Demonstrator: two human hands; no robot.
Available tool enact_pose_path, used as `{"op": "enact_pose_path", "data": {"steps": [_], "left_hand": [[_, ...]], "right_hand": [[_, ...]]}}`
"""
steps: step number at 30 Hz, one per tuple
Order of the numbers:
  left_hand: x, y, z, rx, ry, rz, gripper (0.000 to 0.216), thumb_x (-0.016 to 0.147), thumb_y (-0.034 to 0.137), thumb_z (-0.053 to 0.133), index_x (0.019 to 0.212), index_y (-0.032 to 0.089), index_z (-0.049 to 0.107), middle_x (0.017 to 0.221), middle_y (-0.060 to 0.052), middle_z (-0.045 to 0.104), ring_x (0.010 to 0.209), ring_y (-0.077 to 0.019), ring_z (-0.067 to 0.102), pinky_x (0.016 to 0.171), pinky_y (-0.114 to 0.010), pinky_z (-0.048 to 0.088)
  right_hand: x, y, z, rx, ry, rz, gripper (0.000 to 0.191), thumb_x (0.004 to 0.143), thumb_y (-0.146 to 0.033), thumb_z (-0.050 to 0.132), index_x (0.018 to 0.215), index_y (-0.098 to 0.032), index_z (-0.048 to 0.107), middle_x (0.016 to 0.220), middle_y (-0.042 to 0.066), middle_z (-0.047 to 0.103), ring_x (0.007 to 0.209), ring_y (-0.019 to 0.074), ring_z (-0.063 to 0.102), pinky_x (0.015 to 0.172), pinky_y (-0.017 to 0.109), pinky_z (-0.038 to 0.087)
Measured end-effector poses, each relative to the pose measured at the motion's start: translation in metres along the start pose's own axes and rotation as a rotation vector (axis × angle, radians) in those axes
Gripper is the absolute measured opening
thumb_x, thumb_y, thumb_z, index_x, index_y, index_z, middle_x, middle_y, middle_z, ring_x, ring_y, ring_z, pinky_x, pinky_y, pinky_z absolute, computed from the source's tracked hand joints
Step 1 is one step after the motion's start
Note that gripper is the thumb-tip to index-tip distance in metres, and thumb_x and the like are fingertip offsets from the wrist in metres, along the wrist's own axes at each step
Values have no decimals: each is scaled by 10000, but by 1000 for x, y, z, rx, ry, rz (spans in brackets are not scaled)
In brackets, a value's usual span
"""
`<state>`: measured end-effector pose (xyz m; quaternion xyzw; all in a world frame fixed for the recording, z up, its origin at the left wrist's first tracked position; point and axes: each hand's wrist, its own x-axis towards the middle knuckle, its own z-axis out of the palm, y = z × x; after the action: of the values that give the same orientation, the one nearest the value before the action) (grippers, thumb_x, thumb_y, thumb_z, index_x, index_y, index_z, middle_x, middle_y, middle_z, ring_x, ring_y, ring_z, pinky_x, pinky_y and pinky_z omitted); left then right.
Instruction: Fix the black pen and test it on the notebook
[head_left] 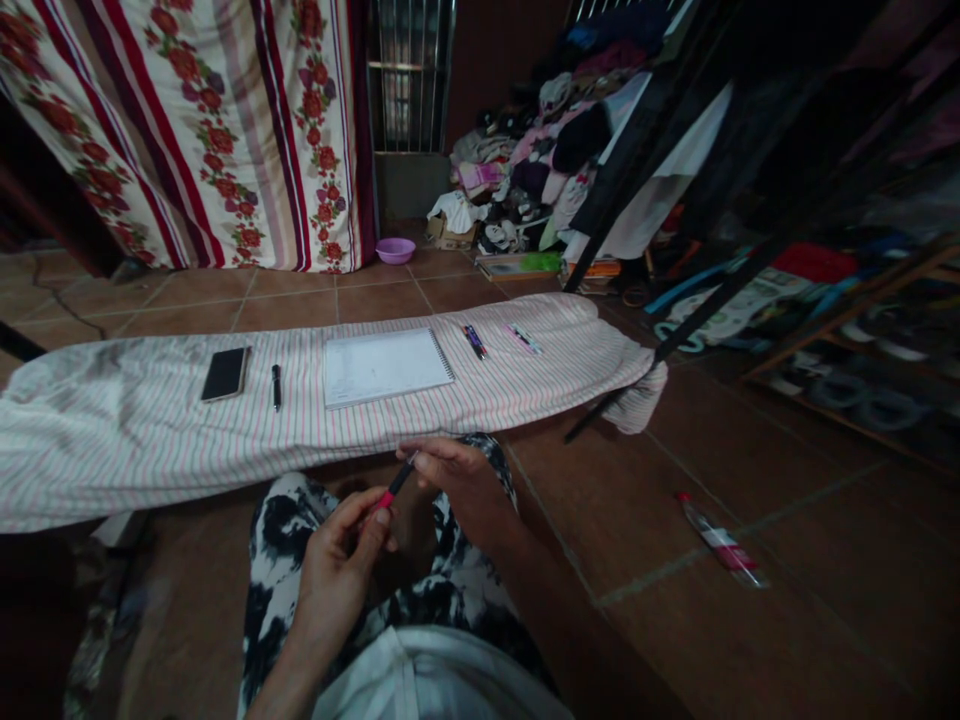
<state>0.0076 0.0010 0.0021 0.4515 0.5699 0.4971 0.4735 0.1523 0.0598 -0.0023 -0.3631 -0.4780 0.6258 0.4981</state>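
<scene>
My left hand (341, 555) and my right hand (457, 480) are together over my lap, both pinching one pen (395, 485) with a red grip and dark barrel. The left fingers hold the red end, the right fingers the dark end. In front of me lies a low ironing board (112, 440) with a striped cover. On it lie a spiral notebook (386, 365), a black pen (276, 385), a dark phone (225, 373) and more pens (475, 342) to the right.
A plastic bottle (720, 540) lies on the tiled floor at right. A flowered mattress (195, 130) leans at the back, with a purple bowl (395, 250) and a heap of clothes (540, 150) beside it. Dark racks with shoes stand at right.
</scene>
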Motion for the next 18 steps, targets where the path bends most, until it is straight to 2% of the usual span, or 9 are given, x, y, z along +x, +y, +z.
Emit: {"op": "enact_pose_path", "data": {"steps": [12, 18], "left_hand": [[-1, -5, 1, -19, -12, -26, 367, 704, 438, 652, 925, 145, 668, 732, -34, 672, 533, -120, 554, 522, -240, 451], [-1, -1, 2, 44, 26, 35, 333, 707, 428, 643, 902, 161, 682, 726, -29, 670, 554, -133, 569, 544, -254, 468]], "right_hand": [[-2, -3, 0, -13, 34, 39, 214, 693, -342, 690, 853, -209, 737, 893, 50, 722, 821, 168, 623, 639, 260, 461], [-1, -7, 4, -44, 66, 41, 174, 670, -325, 690, 793, -213, 740, 827, 30, 721, 775, 162, 616, 678, 274, 457]]}}
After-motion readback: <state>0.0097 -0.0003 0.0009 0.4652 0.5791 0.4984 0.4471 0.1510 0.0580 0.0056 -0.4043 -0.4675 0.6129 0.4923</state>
